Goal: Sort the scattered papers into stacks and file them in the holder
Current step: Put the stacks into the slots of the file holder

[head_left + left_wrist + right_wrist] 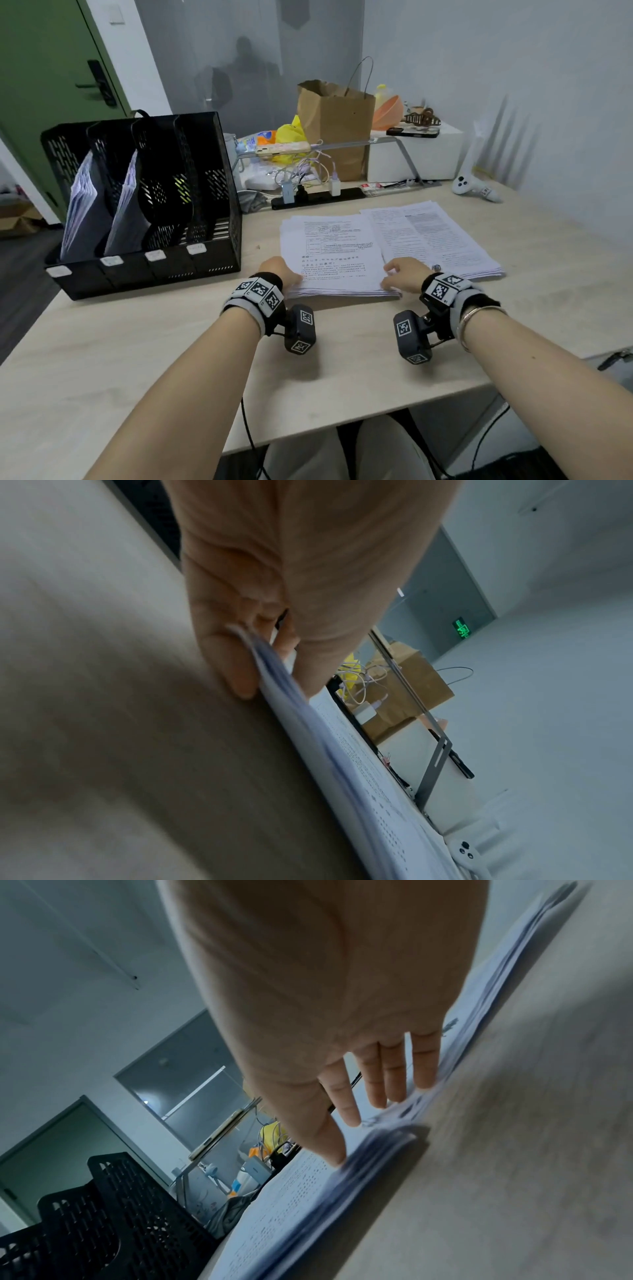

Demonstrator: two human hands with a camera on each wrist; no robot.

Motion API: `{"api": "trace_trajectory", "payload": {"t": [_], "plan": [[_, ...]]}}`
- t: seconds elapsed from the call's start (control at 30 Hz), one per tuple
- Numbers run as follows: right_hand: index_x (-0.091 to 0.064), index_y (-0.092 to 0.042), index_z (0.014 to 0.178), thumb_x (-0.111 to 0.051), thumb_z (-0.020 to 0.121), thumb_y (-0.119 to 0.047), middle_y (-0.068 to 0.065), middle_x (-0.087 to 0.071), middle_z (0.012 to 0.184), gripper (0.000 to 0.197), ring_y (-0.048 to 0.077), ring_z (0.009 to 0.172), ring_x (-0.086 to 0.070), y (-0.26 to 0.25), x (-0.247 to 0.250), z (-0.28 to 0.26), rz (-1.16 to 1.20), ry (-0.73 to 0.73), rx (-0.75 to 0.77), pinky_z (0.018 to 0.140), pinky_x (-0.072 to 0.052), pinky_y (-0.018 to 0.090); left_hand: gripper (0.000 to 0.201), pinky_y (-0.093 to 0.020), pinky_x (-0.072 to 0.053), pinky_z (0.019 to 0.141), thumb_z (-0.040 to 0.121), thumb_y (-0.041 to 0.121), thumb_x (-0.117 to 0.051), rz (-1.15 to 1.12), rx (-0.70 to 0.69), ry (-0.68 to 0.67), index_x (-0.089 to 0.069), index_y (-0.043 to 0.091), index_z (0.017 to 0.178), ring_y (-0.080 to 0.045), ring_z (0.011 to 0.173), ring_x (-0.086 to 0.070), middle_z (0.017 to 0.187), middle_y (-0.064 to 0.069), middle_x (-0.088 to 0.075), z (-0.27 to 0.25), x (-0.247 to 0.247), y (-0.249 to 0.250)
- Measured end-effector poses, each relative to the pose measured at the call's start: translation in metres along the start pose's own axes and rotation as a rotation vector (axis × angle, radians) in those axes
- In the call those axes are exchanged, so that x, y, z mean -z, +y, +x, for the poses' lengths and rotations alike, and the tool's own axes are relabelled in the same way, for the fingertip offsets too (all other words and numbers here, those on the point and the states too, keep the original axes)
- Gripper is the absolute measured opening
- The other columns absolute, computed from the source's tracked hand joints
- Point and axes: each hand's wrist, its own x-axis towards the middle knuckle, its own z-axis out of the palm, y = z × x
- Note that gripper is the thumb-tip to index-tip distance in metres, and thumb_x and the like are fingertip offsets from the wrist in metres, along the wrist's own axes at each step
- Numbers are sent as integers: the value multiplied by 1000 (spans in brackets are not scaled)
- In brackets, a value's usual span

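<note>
Two stacks of printed papers lie on the wooden table (171, 359). My left hand (282, 272) pinches the near-left corner of the nearer stack (332, 253); in the left wrist view the left hand (274, 674) has its thumb on top of that stack (342, 750) and fingers beneath, lifting the corner slightly. My right hand (399, 274) rests at the stack's near-right corner. The right wrist view shows the right hand (346, 1139) with straight fingers, thumb tip touching the stack (308, 1199). The second stack (435, 236) lies just to the right. The black mesh file holder (144, 205) stands at the left, with papers in its two left slots.
Behind the papers lie a black power strip (318, 198) with chargers and cables, a brown paper bag (334, 126), a phone (282, 149) on a metal riser and a white box (414, 154). A white controller (472, 186) stands at the back right.
</note>
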Motion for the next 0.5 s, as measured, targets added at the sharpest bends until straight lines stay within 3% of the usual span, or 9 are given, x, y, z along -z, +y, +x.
{"api": "trace_trajectory", "payload": {"t": [0.13, 0.27, 0.4, 0.47, 0.5], "plan": [[-50, -13, 132, -69, 77, -23, 6, -48, 136, 59, 22, 121, -48, -3, -2, 1, 7, 5, -13, 86, -39, 26, 34, -27, -41, 75, 88, 18, -63, -36, 13, 26, -53, -1, 115, -29, 106, -58, 116, -15, -61, 2, 0, 5], [-49, -11, 132, -71, 78, -26, 8, -45, 137, 60, 22, 119, -49, -16, -8, 2, 16, -16, 19, 84, -40, 26, 31, -26, -39, 75, 88, 15, -63, -38, 14, 31, -53, -3, 112, -29, 108, -57, 111, -14, -60, 2, 7, 5], [-51, -12, 130, -71, 77, -25, 8, -44, 137, 59, 23, 120, -49, -25, -16, 0, 25, -38, 53, 86, -41, 26, 14, -28, -41, 69, 89, 11, -59, -52, 41, -33, -48, 1, 87, -25, 76, -53, 77, -8, -51, 2, 14, -5], [-51, -13, 131, -71, 77, -25, 8, -43, 138, 59, 23, 122, -48, -27, -18, -3, 25, -45, 58, 91, -42, 28, 10, -29, -43, 61, 88, 4, -52, -136, 61, -73, -48, -1, 96, -24, 64, -50, 72, -10, -49, -1, 15, -9], [-51, -13, 131, -71, 77, -25, 8, -43, 139, 58, 23, 122, -48, -28, -17, -5, 30, -48, 59, 92, -41, 28, 14, -28, -42, 58, 89, 4, -49, -176, 64, -79, -50, -2, 102, -26, 67, -51, 76, -11, -50, -2, 14, -11]]}}
